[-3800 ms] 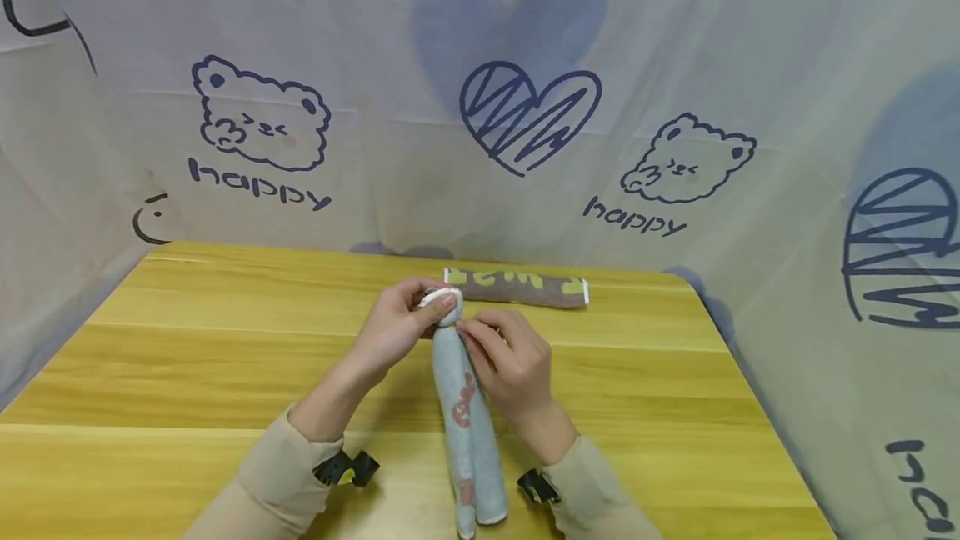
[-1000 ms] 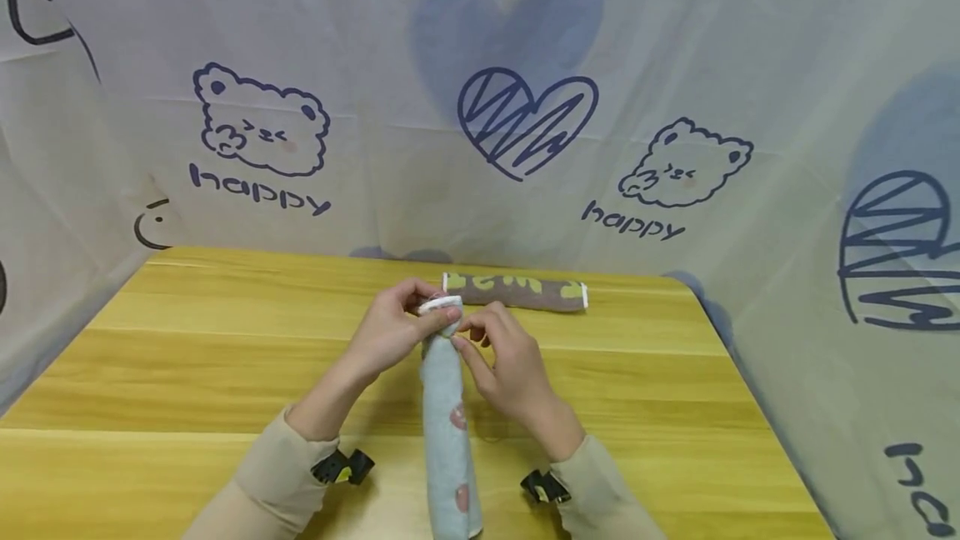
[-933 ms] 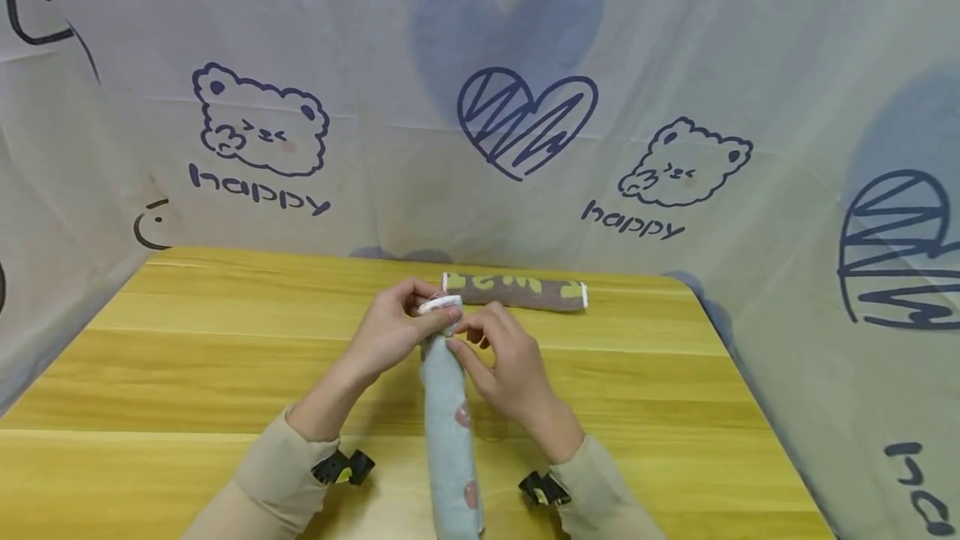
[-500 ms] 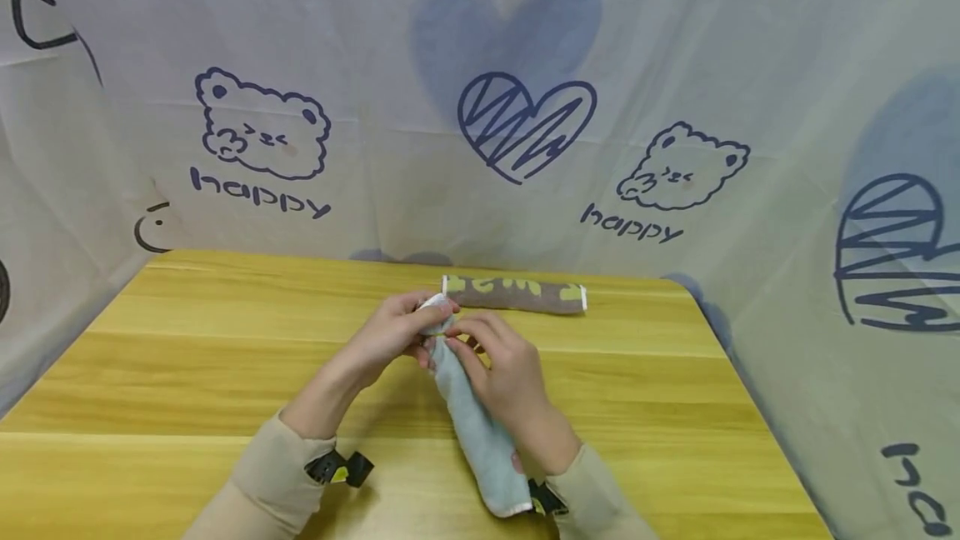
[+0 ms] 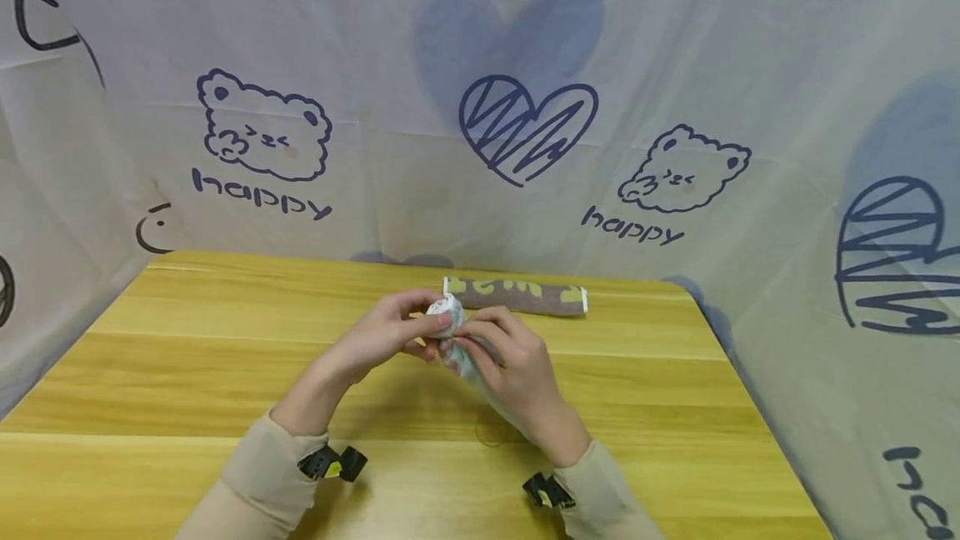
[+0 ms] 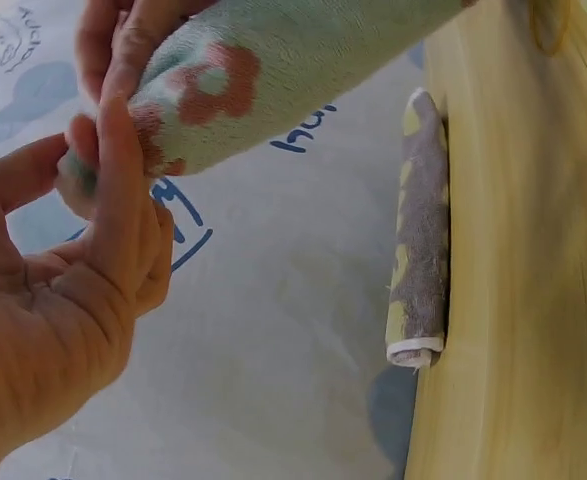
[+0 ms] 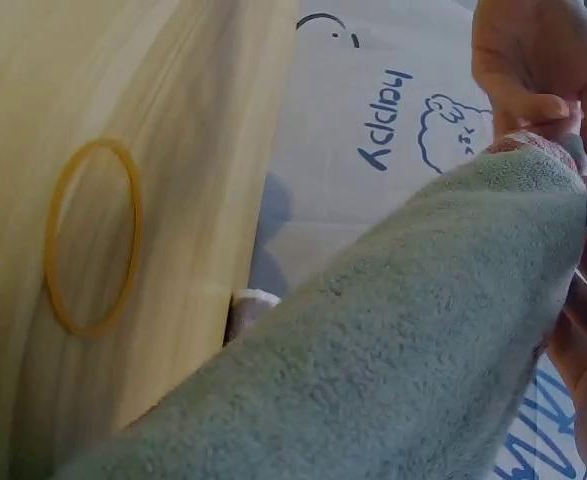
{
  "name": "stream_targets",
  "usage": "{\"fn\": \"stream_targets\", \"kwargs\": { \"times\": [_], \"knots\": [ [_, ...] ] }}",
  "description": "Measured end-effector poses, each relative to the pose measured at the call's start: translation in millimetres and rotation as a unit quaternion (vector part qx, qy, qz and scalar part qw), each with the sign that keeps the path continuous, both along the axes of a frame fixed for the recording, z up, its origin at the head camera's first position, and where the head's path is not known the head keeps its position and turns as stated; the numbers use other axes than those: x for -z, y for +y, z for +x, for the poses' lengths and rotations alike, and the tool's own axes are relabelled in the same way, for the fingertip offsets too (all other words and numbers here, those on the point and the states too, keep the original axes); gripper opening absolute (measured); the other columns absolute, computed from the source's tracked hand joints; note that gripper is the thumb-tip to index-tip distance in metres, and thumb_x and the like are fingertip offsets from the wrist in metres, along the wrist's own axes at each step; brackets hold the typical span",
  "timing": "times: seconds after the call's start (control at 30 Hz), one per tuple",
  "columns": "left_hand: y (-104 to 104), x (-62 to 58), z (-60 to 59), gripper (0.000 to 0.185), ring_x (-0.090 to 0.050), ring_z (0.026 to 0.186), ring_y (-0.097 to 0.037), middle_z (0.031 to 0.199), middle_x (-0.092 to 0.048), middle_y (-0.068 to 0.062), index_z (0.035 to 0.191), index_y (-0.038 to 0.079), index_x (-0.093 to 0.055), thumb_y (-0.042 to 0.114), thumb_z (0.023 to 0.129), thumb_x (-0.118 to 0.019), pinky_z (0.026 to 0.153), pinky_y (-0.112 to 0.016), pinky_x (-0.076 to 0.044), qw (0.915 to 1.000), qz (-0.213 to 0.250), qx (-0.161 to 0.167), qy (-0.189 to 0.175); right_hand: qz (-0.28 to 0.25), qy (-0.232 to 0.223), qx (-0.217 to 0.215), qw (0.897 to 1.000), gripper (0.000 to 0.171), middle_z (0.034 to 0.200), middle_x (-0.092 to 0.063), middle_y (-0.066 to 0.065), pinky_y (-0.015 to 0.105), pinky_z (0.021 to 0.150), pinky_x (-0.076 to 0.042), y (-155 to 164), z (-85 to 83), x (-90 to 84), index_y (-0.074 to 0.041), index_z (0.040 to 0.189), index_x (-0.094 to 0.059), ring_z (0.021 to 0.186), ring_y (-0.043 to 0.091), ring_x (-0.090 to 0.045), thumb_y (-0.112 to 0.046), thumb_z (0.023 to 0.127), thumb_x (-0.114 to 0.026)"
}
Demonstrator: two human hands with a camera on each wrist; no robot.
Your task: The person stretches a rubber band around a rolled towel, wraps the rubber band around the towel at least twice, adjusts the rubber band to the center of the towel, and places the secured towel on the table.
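A light blue-green towel (image 5: 459, 362) with reddish flower prints is held in the air between both hands. My left hand (image 5: 382, 327) pinches its short, white-edged bunched end, thumb on top. Just below that end, the thumb and fingers of my right hand (image 5: 517, 361) pinch the towel's narrowed neck. In the head view the long part runs back beneath my right hand and is mostly hidden. The left wrist view shows the towel (image 6: 303, 75) wide and flower-printed beyond the fingertips. Any band round the neck is hidden by the fingers.
A yellowish rubber band (image 7: 137, 215) lies on the wooden table (image 5: 225, 357), below the right forearm. At the table's back edge lies a rolled grey-brown towel (image 5: 517, 297) with yellow-green prints and white ends. Behind it hangs a printed cloth (image 5: 420, 190).
The towel's long part has swung from hanging toward me to the right, under my right hand. A thin yellow band seen at its neck half a second ago is now covered.
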State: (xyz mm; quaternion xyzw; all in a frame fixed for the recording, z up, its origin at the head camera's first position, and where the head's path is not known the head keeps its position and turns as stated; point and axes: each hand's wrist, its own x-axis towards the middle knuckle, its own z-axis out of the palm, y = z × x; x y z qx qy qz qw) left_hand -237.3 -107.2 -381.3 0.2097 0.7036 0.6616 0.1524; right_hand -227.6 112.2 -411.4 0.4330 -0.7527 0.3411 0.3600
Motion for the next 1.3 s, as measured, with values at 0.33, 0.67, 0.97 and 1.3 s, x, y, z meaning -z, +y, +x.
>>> {"fn": "stream_targets", "kwargs": {
  "times": [0.33,0.67,0.97,1.3],
  "knots": [
    [11,6.7,1.0,0.024,-0.051,0.071,-0.015,0.084,-0.060,-0.005,0.107,-0.006,-0.063,0.016,0.108,-0.054,0.061,-0.024,-0.042,0.9974,-0.036,-0.053,0.034,0.035,0.014,0.013,0.999,0.011,0.102,-0.069,0.008,0.025,0.077,-0.061,-1,2.8,0.1,-0.003,0.104,-0.074,0.087,0.019,-0.071,-0.005,0.094,-0.077],
    [10,8.8,1.5,0.025,-0.056,0.075,-0.017,0.094,-0.065,-0.009,0.113,-0.009,-0.065,0.014,0.106,-0.057,0.063,-0.024,-0.046,0.9973,-0.032,-0.064,0.014,0.074,0.001,0.051,0.996,0.010,0.104,-0.061,0.009,0.021,0.066,-0.057,-11,7.2,10.8,-0.004,0.105,-0.068,0.081,0.016,-0.065,-0.013,0.104,-0.065],
    [18,11.4,0.7,0.029,-0.053,0.068,-0.014,0.085,-0.063,-0.005,0.114,-0.009,-0.067,0.015,0.106,-0.053,0.059,-0.024,-0.045,0.9946,-0.028,-0.100,0.008,0.095,-0.041,-0.021,0.994,0.037,0.100,-0.048,0.008,0.025,0.065,-0.047,-1,3.5,6.6,-0.007,0.101,-0.063,0.080,0.015,-0.049,-0.034,0.112,-0.041],
    [15,8.9,0.1,0.030,-0.054,0.071,-0.016,0.085,-0.063,-0.005,0.114,-0.006,-0.064,0.020,0.107,-0.053,0.059,-0.025,-0.048,0.9962,-0.025,-0.083,-0.002,0.080,-0.093,-0.053,0.991,0.030,0.098,-0.047,0.008,0.024,0.067,-0.045,5,0.8,3.1,-0.006,0.102,-0.061,0.079,0.014,-0.047,-0.030,0.111,-0.046]
  ]
}}
